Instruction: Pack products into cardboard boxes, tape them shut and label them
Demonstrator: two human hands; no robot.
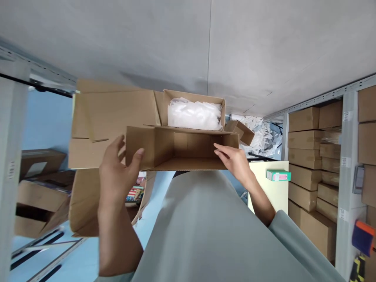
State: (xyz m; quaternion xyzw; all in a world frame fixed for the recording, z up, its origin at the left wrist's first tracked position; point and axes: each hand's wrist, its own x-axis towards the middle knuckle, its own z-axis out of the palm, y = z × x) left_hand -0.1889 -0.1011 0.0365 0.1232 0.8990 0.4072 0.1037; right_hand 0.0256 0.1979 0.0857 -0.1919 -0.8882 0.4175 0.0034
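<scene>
Handling open box (194,162), left hand (117,172) at flap (140,141), right hand (235,161) opposite

The underside of the open box (194,163) is hidden — and the shelf labels (347,116) are too small to read.

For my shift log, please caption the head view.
Left hand at a flap, right hand at an open cardboard box; behind it, another box holds white packing material.

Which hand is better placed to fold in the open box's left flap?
Probably the left hand: it is right beside that flap, while the right hand is near the open box's opposite end.
</scene>
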